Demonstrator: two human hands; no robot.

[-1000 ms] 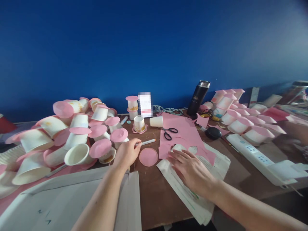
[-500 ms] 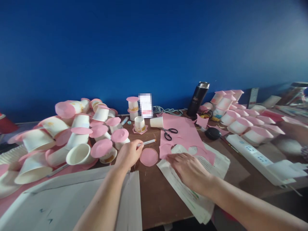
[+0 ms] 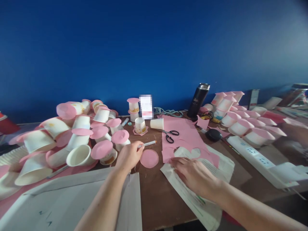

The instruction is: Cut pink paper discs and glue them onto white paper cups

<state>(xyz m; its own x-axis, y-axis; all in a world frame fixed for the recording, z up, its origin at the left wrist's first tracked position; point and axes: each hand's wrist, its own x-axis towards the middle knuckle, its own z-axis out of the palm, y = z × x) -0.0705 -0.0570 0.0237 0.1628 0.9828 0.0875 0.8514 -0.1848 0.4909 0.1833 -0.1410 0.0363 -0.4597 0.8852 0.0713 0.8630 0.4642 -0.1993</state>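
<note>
Head view: the left hand [image 3: 128,156] pinches a pen [image 3: 147,144], its long axis pointing right and away, just above the pink disc [image 3: 149,158]. The right hand [image 3: 192,173], fingers spread flat, presses the pink sheet [image 3: 185,138] right of the disc.

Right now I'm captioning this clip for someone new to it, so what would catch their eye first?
First the deep blue wall filling the top half, then the heap of white paper cups with pink paper discs at the left of the table and a neater cluster of capped cups at the right. In the middle, the left hand holds a white marker beside a loose pink circle, while the right hand presses on a pink sheet with round cut-outs.
</note>
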